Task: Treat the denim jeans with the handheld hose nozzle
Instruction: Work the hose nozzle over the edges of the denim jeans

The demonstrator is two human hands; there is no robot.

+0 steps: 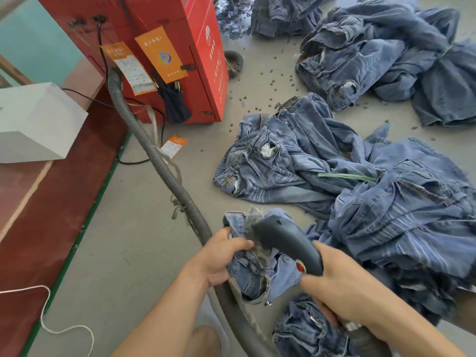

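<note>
Both hands (224, 256) (342, 287) curled, gripping

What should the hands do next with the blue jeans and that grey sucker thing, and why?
Probably slide the nozzle a little along the denim. The right hand grips its handle with the tip already on the jeans that the left hand holds bunched up, so the fabric beside the tip looks untreated.

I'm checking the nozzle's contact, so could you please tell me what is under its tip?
The nozzle tip lies on the jeans that the left hand grips; the right hand holds the handle. The mouth itself faces down, hidden against the denim.
</note>
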